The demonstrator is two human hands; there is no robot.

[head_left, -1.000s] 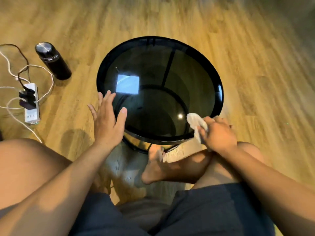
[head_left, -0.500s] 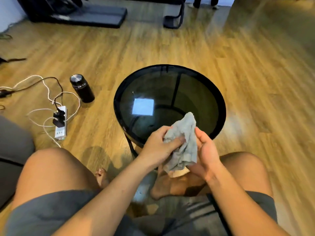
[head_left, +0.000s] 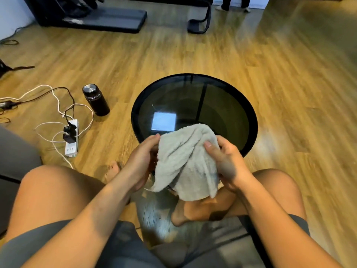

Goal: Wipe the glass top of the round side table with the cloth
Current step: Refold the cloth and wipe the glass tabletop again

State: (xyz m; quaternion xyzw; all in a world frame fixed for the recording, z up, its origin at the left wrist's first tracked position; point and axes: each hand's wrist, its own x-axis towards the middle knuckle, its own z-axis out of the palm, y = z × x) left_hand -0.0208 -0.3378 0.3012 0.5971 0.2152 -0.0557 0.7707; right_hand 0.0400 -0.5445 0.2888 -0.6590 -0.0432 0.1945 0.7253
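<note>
The round side table (head_left: 251,120) has a dark smoked-glass top in a black rim and stands on the wooden floor in front of my knees. A light grey cloth (head_left: 187,163) hangs spread between my hands, above the table's near edge and off the glass. My left hand (head_left: 143,161) grips its left side. My right hand (head_left: 226,163) grips its right side, thumb on top. The cloth hides the near part of the rim. A bright square reflection shows on the glass.
A black flask (head_left: 96,99) stands on the floor left of the table. A white power strip (head_left: 71,138) with plugs and tangled cables lies further left. Dark furniture bases (head_left: 100,18) sit at the far wall. My bare foot (head_left: 193,211) rests under the cloth.
The cloth was bunched in my right hand at the table's near right edge, my left hand open; both hands now hold it lifted and spread wider. The view has tilted up.
</note>
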